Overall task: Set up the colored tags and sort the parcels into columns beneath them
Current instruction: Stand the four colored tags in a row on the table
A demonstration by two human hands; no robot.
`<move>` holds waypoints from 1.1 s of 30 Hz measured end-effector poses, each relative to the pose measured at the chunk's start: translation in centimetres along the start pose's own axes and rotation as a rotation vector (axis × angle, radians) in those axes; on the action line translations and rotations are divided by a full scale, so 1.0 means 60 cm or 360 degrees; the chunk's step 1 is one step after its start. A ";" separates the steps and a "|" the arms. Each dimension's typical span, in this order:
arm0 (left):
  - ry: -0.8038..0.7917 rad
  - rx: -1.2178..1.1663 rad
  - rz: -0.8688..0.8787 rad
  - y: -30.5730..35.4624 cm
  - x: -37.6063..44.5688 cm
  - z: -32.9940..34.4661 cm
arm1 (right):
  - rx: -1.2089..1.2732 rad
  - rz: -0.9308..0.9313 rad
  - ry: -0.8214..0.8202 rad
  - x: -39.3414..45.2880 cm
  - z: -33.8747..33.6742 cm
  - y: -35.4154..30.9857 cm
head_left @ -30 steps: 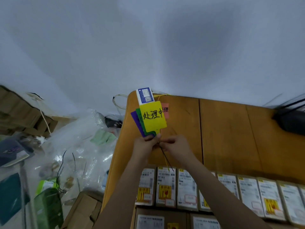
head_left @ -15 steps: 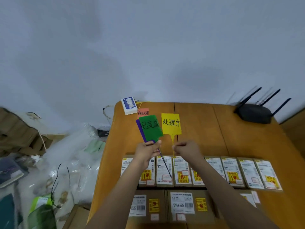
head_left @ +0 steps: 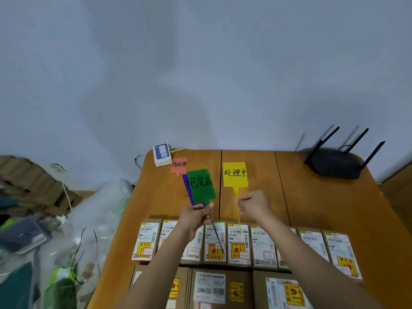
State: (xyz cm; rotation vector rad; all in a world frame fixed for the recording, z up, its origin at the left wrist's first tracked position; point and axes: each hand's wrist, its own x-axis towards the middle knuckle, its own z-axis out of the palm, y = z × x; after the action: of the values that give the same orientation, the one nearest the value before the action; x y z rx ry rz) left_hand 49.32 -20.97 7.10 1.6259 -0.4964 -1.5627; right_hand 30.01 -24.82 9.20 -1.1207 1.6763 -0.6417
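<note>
Pinching the yellow tag by its stem just right of the green tag, a person's right hand curls tight while the left hand grips green and purple tags above the parcels on the table.

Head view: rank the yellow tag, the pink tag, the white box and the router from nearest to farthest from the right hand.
1. Yellow tag: its stem is pinched in the right hand, card just beyond it.
2. Pink tag: lying on the table, far left.
3. White box: at the table's far left corner, just past the pink tag.
4. Router: far right corner; roughly level with the box, too close to call.
</note>
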 end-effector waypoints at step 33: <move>0.0267 0.0060 -0.0232 -0.010 0.405 -0.035 | -0.0488 0.0455 0.0005 0.545 0.335 0.090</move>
State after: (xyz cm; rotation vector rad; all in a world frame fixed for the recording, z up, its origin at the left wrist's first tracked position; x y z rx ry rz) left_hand 54.96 -38.39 -9.06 1.8382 -0.3257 -1.5122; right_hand 43.47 -50.02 -17.03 -1.0595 1.9362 -0.2098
